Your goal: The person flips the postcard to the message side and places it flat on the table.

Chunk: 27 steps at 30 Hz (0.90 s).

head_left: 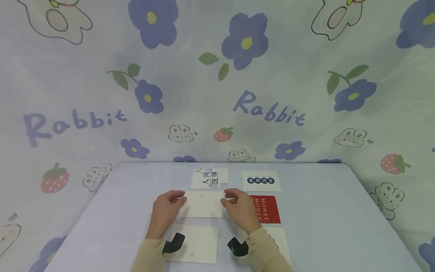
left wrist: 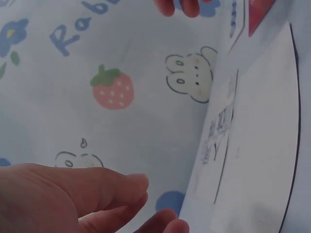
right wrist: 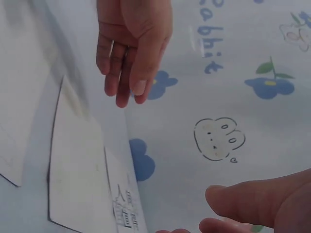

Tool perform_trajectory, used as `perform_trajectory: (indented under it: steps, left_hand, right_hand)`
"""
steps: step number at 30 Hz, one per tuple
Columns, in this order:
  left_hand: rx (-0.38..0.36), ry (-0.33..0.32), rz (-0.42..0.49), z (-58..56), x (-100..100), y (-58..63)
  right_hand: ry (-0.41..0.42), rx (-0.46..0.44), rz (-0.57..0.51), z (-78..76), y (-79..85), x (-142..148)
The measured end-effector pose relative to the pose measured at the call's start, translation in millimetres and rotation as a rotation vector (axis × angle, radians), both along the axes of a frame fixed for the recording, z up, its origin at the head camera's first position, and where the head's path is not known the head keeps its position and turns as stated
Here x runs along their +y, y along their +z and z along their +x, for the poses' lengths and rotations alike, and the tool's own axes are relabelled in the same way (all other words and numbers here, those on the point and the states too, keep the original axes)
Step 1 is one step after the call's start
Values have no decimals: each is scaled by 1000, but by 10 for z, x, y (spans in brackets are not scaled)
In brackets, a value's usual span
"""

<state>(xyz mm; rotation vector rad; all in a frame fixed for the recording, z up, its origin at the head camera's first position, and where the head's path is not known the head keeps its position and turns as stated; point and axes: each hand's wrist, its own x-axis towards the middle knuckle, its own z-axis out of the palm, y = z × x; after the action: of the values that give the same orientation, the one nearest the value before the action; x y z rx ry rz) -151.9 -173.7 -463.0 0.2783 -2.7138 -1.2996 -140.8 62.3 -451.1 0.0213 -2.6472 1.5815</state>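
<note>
A blank cream card (head_left: 201, 204) lies on the table between the two hands, with a tiny mark near its far edge. My left hand (head_left: 166, 211) hovers by the card's left side, fingers pointing inward and holding nothing. On the other side my right hand (head_left: 240, 209) is held above the card's right edge, thumb and fingers apart. In the left wrist view the left hand (left wrist: 97, 199) has loosely bent fingers, clear of the card (left wrist: 260, 131). The right wrist view shows the right thumb (right wrist: 248, 204) at the lower right, away from the card (right wrist: 77, 170).
Behind lie a card with large characters (head_left: 210, 178) and one with dark round characters (head_left: 261, 181). A red MONEY card (head_left: 268, 209) is partly behind the right hand. Nearer are a blank card (head_left: 198, 243) and another pale card (head_left: 282, 241) under the right sleeve. A printed curtain (head_left: 204, 94) hangs behind the table.
</note>
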Motion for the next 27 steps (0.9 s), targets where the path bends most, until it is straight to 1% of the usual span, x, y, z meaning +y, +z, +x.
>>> perform_trajectory:
  steps: [3,7,11,14,17,20,27]
  left_hand:
    - [15,-5,0,24,48,82]
    - [29,-20,12,93,143,212]
    - [61,-54,35,166,255,335]
    - [87,-92,49,177,340,397]
    - [107,-130,53,143,420,412]
    - [111,-150,61,104,494,402]
    - [73,-196,84,97,691,362]
  right_hand:
    - [-7,27,8,5,89,81]
    - [-14,51,27,7,167,258]
    - [-22,64,49,0,197,483]
    - [-34,83,71,-3,197,659]
    - [-48,94,97,2,188,821]
    - [-63,87,120,7,182,937]
    - [-106,49,168,43,175,1140]
